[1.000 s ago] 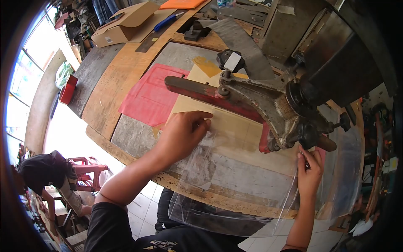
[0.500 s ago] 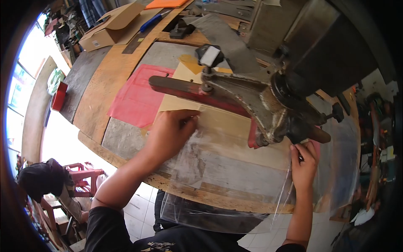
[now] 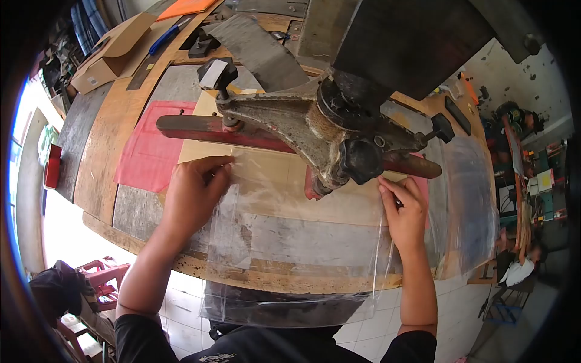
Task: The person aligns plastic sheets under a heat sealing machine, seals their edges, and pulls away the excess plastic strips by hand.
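A clear plastic sheet point(image 3: 302, 254) lies over the worktable and hangs past its front edge. My left hand point(image 3: 203, 187) pinches its upper left corner, just below the red-sided bar point(image 3: 242, 134) of a metal press point(image 3: 315, 127). At the sheet's upper right corner, my right hand point(image 3: 404, 209) is closed on the plastic, right under the bar's right part. Beneath the sheet is a beige board point(image 3: 272, 187). A red sheet point(image 3: 151, 148) lies to the left, partly behind the bar.
A cardboard box point(image 3: 112, 54), a blue-handled tool point(image 3: 163, 39) and an orange sheet point(image 3: 184, 7) lie at the back left. More clear plastic point(image 3: 472, 199) covers the table's right side. A person point(image 3: 66, 296) is low at the left by a red stool point(image 3: 106, 278).
The head view has turned to the right, so the table and press appear further left. Both hands keep their hold on the sheet's corners, with little movement relative to the press.
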`<state>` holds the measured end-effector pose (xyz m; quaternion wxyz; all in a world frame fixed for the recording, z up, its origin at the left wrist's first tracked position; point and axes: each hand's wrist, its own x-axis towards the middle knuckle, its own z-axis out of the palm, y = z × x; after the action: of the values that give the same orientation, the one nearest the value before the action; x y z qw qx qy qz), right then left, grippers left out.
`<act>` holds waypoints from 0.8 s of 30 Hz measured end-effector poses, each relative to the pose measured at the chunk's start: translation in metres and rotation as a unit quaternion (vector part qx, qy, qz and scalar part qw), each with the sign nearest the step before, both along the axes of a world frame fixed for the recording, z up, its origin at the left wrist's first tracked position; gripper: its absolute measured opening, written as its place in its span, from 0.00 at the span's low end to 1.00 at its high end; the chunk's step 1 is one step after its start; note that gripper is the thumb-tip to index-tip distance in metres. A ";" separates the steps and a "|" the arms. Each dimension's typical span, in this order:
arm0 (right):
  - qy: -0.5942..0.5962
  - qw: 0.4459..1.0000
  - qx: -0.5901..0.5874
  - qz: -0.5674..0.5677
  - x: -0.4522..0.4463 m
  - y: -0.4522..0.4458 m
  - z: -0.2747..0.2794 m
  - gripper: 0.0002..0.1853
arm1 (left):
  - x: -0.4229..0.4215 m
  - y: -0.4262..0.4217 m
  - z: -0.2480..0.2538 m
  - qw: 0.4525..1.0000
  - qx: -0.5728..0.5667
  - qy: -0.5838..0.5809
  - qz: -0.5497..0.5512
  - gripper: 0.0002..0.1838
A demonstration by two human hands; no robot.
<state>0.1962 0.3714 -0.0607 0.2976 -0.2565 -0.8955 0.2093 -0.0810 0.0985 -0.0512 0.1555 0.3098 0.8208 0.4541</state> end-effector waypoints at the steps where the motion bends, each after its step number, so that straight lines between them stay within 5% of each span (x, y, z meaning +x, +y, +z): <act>1: 0.000 1.000 0.000 0.000 0.000 -0.001 0.001 0.14 | 0.000 0.000 0.000 1.000 0.000 0.001 0.000 0.14; 24: -0.038 0.999 0.017 -0.009 0.000 -0.003 0.007 0.13 | -0.003 -0.001 0.003 0.998 -0.020 0.059 -0.012 0.15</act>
<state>0.1958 0.3684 -0.0533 0.2699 -0.2672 -0.9071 0.1815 -0.0840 0.0972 -0.0483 0.1185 0.3428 0.8338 0.4163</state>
